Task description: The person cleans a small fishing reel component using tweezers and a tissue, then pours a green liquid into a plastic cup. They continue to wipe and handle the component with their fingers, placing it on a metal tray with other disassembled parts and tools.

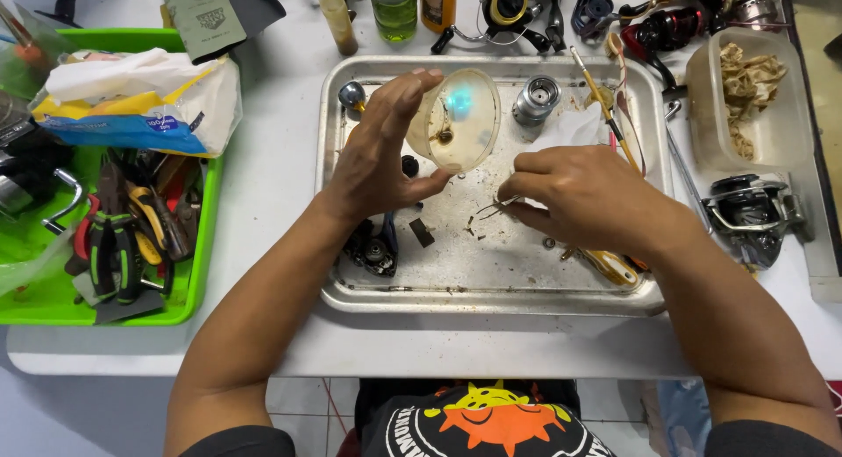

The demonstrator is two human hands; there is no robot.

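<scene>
One person sits at a white table, both bare forearms reaching up from the bottom of the frame; at the centre lies one shallow, stained metal tray. The left hand, left of centre, holds one small round cup of clear yellowish plastic, tipped on its side with the mouth toward the camera, the fingers spread along its rim and the thumb beneath; a little brown residue sits inside it. The right hand, right of centre, is curled narrow and pinches one thin bent wire spring just above the tray floor. On the tray lie also one silver spool at the upper middle, one dark reel body under the left wrist, and one yellow-handled tool under the right wrist. At the left edge one bright green plastic tray holds several pliers and one crumpled tissue packet. In the upper right stands one clear plastic tub of beige shreds; below it rests one dark spinning reel. Along the top edge stand two bottles, one green and one orange.
</scene>
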